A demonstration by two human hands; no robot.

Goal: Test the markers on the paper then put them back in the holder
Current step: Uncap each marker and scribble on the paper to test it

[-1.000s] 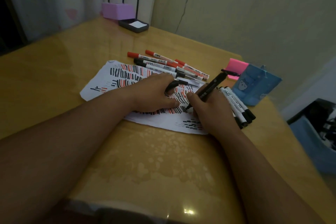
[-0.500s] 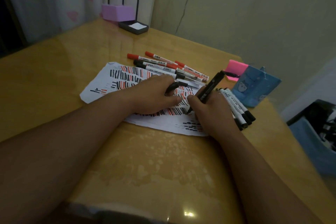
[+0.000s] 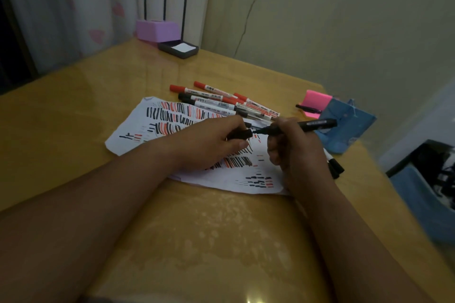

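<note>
Holding a black marker (image 3: 310, 124) level in the right hand (image 3: 293, 150), fingers curled round the barrel near the writing end, bare tip pointed left. Pinching the cap (image 3: 240, 134) in the left hand (image 3: 209, 145), open mouth turned toward that tip and just short of touching it. Lined up this way, by the look of it, for pushing cap onto tip. Keeping both hands over the paper (image 3: 138, 135), close together, for a steady join. Judging this marker's test stroke done, given the crowd of black and red dashes across the sheet, and the capping step in hand.

Lying beyond the paper, along its far edge: a loose heap of red and black markers (image 3: 216, 98), capped, fanned out on the table (image 3: 73, 118). Lying just beside the right wrist: a few more black-capped markers (image 3: 336, 167), partly hidden by the hand. Cannot tell tested from untested among them.

Sitting to the right, near the table edge: the blue holder (image 3: 349, 128), within easy reach of the right hand, its opening unclear from this angle. Sitting just beside it: a pink pad (image 3: 317, 99) with a dark pen across its front. Far back, well apart: a purple box (image 3: 157, 29) and a dark tray (image 3: 178, 49).

Calling next for a straight push, then a short carry right to the holder. Risking, with a skewed cap, ink on the fingers.
</note>
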